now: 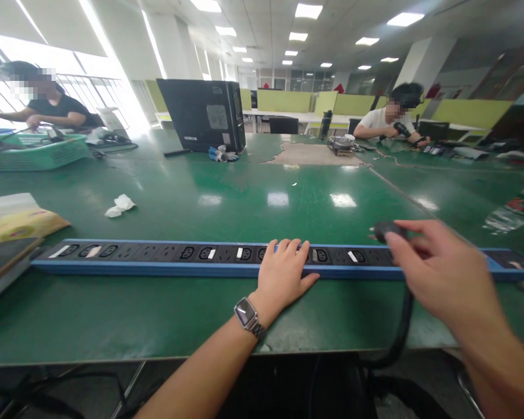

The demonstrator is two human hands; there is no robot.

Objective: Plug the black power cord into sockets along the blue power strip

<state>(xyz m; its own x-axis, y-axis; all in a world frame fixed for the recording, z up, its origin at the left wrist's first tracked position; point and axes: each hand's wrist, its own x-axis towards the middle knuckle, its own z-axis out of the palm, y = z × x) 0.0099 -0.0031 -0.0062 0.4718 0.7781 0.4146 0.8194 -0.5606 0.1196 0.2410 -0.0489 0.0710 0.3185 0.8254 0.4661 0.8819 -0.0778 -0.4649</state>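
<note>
A long blue power strip (157,269) with black sockets lies across the green table near its front edge. Small white labels stick to parts of its face. My left hand (283,270), with a watch on the wrist, rests flat over the middle of the strip, fingers spread across the sockets. My right hand (436,267) is raised over the right part of the strip, pinching a black power plug (388,231). The plug's metal prongs point left, apart from the sockets. Its thick black cable (404,326) hangs down past the table edge.
A black computer case (196,113) stands at the back, with gloves (222,153) before it. Crumpled tissue (120,205), a yellow packet (21,221) and a green basket (39,152) lie left. A plastic bottle (513,212) is at right. Two people sit across the table.
</note>
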